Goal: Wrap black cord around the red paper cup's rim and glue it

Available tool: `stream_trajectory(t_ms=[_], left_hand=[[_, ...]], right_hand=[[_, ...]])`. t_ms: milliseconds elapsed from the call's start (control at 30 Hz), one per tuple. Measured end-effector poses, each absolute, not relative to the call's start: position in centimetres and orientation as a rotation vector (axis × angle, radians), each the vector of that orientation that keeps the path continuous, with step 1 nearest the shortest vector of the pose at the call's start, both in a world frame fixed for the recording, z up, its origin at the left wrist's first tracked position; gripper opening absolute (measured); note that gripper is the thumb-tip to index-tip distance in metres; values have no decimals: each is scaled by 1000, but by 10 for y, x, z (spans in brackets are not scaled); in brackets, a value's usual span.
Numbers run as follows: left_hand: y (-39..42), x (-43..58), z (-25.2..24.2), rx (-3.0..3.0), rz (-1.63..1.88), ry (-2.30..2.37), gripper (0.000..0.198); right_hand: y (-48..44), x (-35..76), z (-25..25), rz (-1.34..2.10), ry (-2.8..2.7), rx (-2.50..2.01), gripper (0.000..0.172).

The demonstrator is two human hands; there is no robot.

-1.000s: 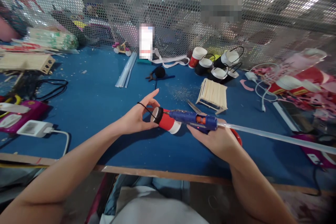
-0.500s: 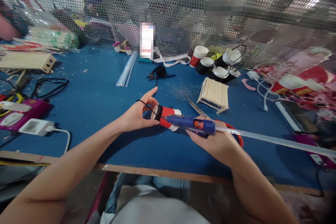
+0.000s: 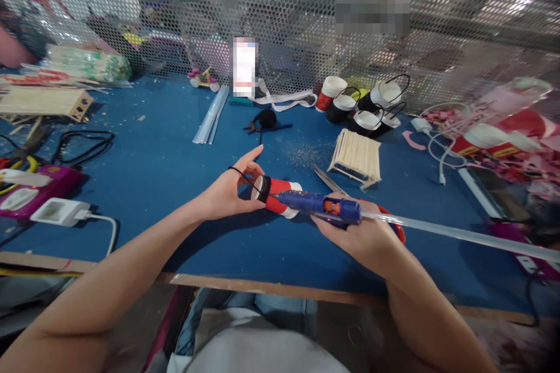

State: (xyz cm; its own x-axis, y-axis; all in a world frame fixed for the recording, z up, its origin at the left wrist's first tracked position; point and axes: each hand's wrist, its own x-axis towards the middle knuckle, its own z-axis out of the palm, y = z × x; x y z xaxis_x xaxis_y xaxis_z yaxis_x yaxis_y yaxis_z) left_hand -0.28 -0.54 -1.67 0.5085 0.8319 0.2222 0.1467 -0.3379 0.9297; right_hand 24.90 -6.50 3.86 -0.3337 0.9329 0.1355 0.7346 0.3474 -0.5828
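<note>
My left hand [image 3: 234, 186] grips a red paper cup [image 3: 277, 188] by its base end, the cup lying on its side over the table. Black cord [image 3: 264, 188] is wound round that end, and a strand of it crosses my left fingers. In my right hand [image 3: 359, 239] is a blue hot glue gun [image 3: 310, 205], its nozzle at the edge of the wound cord. A long clear glue stick [image 3: 437, 231] sticks out of the gun's back. Scissors [image 3: 328, 179] with red handles lie partly hidden under my right hand.
Ahead lie a ball of black cord [image 3: 267, 119], spare glue sticks [image 3: 212, 115] and a stick-built piece [image 3: 356, 157]. Several cord-wrapped cups [image 3: 341, 109] stand at the back right. A power strip [image 3: 39, 189] is on the left, a phone [image 3: 494, 192] on the right. Perforated metal mesh [image 3: 284, 29] closes off the back.
The glue gun and my right hand have shifted very slightly to the right. My left hand and the cup look the same.
</note>
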Motion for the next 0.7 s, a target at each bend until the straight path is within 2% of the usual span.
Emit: stream_trajectory(t_ms=[467, 700], left_hand=[[-6, -6, -22, 2018, 936, 685, 96], [-8, -5, -21, 2081, 974, 628, 95]], right_hand=[[-55, 247, 33, 399, -2065, -1498, 12], [-49, 247, 36, 322, -2203, -1477, 17]])
